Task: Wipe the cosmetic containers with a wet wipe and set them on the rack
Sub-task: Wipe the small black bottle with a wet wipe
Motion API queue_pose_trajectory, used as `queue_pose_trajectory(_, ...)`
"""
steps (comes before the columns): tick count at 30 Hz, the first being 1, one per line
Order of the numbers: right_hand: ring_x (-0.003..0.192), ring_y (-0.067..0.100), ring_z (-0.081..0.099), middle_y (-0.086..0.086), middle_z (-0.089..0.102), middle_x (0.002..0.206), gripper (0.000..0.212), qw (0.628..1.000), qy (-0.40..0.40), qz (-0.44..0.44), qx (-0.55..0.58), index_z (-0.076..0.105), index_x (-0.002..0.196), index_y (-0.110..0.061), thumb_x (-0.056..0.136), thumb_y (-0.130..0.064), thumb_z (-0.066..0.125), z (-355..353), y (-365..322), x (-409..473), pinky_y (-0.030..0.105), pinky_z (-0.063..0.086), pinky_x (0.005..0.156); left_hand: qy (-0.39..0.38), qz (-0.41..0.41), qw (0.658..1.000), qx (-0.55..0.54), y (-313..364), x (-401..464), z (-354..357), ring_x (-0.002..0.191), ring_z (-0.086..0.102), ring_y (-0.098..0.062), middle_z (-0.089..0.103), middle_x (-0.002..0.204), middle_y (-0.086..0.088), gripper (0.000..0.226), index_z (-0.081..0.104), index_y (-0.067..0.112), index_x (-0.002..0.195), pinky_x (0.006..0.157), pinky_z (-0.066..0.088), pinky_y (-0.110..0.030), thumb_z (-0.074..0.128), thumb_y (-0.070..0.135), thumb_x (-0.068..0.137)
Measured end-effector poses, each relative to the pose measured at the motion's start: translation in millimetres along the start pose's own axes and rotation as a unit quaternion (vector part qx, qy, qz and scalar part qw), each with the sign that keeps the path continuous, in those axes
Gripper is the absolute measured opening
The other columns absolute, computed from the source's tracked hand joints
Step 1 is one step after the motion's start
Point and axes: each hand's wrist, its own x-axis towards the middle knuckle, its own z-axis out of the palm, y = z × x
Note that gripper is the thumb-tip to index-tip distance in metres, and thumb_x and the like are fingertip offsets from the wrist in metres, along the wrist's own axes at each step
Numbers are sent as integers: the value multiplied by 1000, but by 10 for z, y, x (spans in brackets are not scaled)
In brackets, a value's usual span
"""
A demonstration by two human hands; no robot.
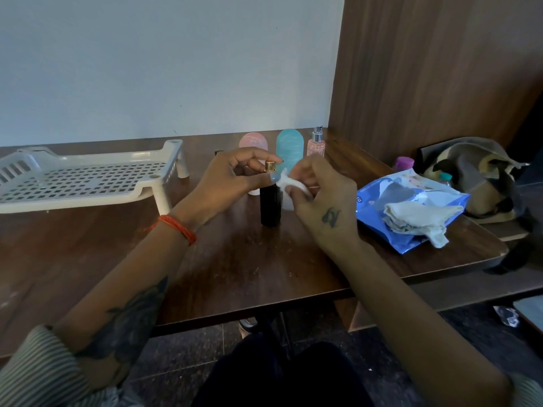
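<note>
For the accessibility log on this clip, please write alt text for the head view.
At a brown table, the left hand pinches the gold cap of an upright black bottle while the right hand holds a white wet wipe against it. An empty white rack stands to the left; a blue wipe pack lies to the right.

A dark brown wooden table (264,268) carries a white perforated rack (88,177) at the left, a black bottle (270,207) in the middle, pink (253,142) and blue (289,148) containers and a pink spray bottle (316,145) behind, and a blue wipe packet (405,207) with a crumpled cloth (417,218) at the right.
</note>
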Motion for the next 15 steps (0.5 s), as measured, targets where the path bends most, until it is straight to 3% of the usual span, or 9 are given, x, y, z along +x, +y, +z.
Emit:
queue_pose_trajectory(3,77,8,63,-1,70,86,18,1000,-8,6,11,66,93,-10,76,-7,72,9,-11,-3,12,48,68,7,-13,1000,13,-15,6,-11,77,58,-19,67,67,11,28,67,28,90,81,52,-39,69,2,78)
queue_pose_trajectory(8,78,12,64,1,71,85,11,993,-116,-7,6,73,83,-13,75,-5,71,7,63,-37,25,55,74,22,-30,999,6,10,-10,-16,82,58,-23,67,80,-6,22,67,28,91,88,50,-50,70,10,79)
queue_pose_trajectory(13,80,10,62,3,71,85,11,999,-17,-49,14,72,83,-9,75,-2,69,9,14,35,14,47,71,17,-40,999,10,23,-14,-3,83,58,-23,66,83,-5,23,66,28,92,88,51,-50,67,7,82)
queue_pose_trajectory(15,76,12,62,3,70,81,14,996,-50,-71,15,71,77,-10,71,3,67,13,22,16,16,46,70,17,-38,999,13,18,-12,5,82,60,-21,66,82,-3,21,65,28,92,88,52,-48,67,10,82)
